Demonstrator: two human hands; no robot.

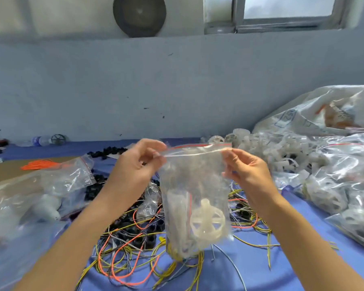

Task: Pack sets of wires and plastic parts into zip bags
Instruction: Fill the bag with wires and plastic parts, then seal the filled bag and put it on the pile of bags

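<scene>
The zip bag [195,185] pinched in your fingers [153,148] is clear with a red strip just by them; its wheel [208,224] is milky white. Below your fingers, orange, yellow and grey wires [122,267] cross blue cloth [288,269].

Nothing reads clearly: the blue print on the sack [290,118] is blurred, and the bottle [39,141] label is illegible.

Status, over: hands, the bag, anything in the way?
Pinching the top corners: left hand, right hand. Held up: bag, wheel inside. Loose wires beneath, nothing blocking.
</scene>
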